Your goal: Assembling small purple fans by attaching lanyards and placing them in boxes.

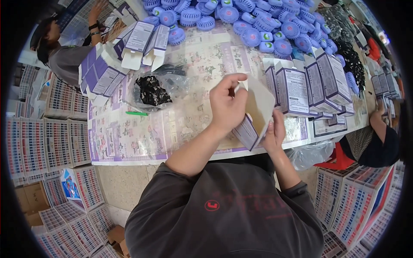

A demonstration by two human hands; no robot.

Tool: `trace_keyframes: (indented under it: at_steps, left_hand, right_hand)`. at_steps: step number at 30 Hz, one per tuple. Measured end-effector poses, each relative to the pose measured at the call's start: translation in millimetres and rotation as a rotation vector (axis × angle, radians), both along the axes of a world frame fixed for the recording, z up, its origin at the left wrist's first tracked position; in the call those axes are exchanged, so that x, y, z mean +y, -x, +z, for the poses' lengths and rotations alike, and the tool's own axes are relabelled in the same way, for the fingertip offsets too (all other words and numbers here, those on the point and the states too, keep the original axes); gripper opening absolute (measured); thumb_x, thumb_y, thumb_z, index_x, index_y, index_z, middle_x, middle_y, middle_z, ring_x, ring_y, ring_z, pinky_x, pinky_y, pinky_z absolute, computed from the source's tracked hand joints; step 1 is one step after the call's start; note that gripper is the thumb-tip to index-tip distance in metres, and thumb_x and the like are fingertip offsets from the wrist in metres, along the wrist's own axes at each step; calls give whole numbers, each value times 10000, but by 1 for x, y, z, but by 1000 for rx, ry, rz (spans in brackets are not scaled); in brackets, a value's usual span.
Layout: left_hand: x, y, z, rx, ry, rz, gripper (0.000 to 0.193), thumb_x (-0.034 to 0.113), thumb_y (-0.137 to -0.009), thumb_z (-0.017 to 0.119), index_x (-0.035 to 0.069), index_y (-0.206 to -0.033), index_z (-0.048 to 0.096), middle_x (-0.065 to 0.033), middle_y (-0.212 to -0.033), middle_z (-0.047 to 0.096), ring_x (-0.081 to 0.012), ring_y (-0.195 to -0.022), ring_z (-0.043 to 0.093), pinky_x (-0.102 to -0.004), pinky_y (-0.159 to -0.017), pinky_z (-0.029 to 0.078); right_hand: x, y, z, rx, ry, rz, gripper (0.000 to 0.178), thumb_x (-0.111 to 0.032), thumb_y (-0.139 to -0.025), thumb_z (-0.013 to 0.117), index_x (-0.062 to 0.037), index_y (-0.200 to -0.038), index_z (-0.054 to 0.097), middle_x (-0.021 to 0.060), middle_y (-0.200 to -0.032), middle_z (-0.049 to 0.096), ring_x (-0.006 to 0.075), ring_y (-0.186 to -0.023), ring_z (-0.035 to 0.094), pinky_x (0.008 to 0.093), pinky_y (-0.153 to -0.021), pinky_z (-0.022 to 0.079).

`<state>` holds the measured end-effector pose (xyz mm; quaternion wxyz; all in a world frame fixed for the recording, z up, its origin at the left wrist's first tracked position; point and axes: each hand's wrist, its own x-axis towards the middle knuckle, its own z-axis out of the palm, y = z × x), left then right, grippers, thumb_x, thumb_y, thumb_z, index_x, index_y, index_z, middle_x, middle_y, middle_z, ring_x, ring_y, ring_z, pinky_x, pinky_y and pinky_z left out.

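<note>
A small white-and-purple cardboard box (263, 99) stands tilted between my hands above the near part of the table, its top open and pale inside walls showing. My left hand (229, 102) is closed at its upper left edge, thumb and curled index finger by a flap. On the other side, my right hand (275, 132) grips the box's right wall low down, thumb upward. Whether anything lies inside the box is not visible. Just right of my hands stand several filled-out boxes (294, 90) of the same kind.
Blue-purple handheld fans (257, 23) pile up at the back. Open boxes (103, 73) stand at left, beside a clear bag with black pieces (151, 91) and a green stick-like item (137, 113). Co-workers (69, 53) sit both sides. Stacked printed cartons (47, 142) flank the table.
</note>
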<state>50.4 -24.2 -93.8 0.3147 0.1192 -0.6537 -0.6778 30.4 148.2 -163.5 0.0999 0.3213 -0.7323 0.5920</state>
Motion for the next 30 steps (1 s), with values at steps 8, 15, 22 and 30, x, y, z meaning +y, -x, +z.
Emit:
trace_keyframes:
  at_steps: [8,15,22,30]
  left_hand:
    - [36,17,1,57,9,-49,199,-91,-792,512,-15,-945,613,11,-777,565,-50,-698,506,-198,-650,420]
    - [-35,144,-40,-157,233,87,361,232,-827,707,-21,-1072,629,-71,-962,602,-161,-919,546,-328,-787,455]
    - [-65,221,-60,-526,31,-159,431,241,-812,732,-21,-1124,594,-71,-929,628,-173,-814,602,-292,-742,480]
    - [-11,47,49,257,-594,-594,544,136,-828,718,9,-1283,448,-74,-1109,606,-132,-891,622,-252,-649,486]
  right_hand:
    - [21,-3,-12,-268,272,109,746,-436,-859,676,94,-1319,424,243,-1244,528,359,-1144,537,411,-994,403]
    - [44,4,11,-335,-220,121,645,-237,-765,796,14,-1278,497,158,-1186,586,261,-1102,566,367,-949,440]
    - [37,4,3,-221,-127,150,617,-208,-731,810,-12,-1248,537,160,-1166,583,331,-1070,567,390,-914,450]
    - [43,9,5,-263,-81,152,595,-197,-738,834,8,-1215,542,113,-1157,617,202,-1062,592,348,-925,458]
